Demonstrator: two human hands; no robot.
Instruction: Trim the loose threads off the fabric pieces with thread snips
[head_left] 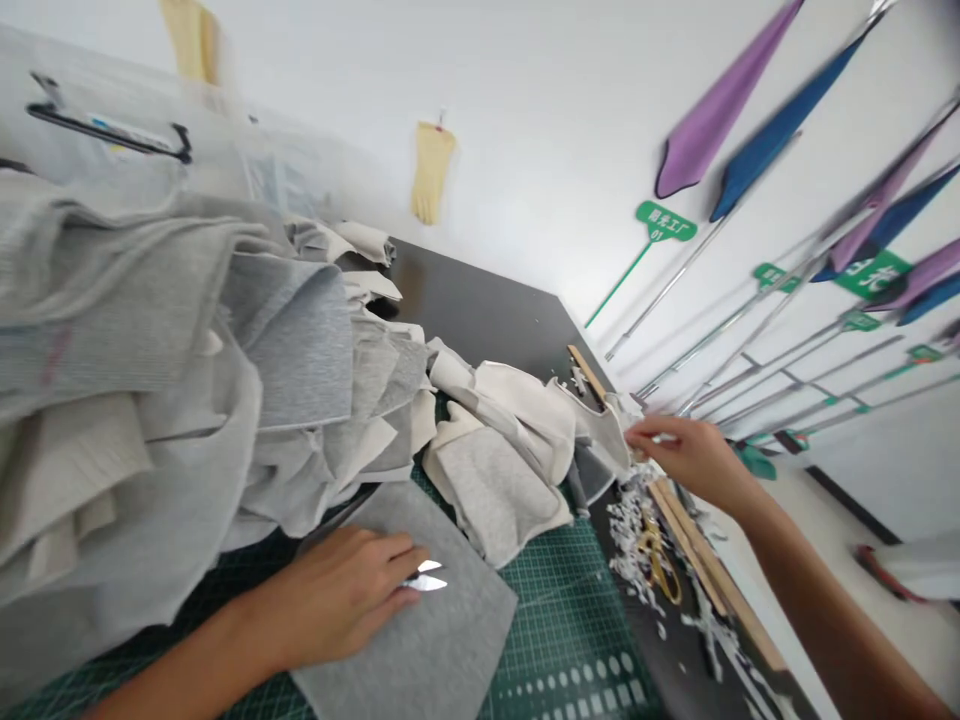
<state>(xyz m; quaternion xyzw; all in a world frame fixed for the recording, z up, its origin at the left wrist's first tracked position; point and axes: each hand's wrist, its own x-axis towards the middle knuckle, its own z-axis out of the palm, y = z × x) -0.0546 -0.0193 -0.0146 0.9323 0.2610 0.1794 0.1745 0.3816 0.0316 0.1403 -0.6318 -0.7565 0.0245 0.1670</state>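
My left hand (345,595) is closed around small thread snips (430,580), their two short blades poking out past the fingertips, slightly apart. It rests on a flat grey fabric piece (457,645), which lies on a green cutting mat (555,625). Out at the table's right edge, my right hand (690,455) has its fingertips pinched together beside a pale fabric edge and thin scraps (634,530). Whatever is between those fingertips is too small to make out. Folded light-grey fabric pieces (499,485) lie between my hands.
A tall heap of grey fabric (292,330) fills the left side. Along the right edge lie wooden strips (712,570) and gold-handled scissors (656,560). A yellow glove (433,172) hangs on the wall; poles with purple and blue cloths (727,100) lean at the right.
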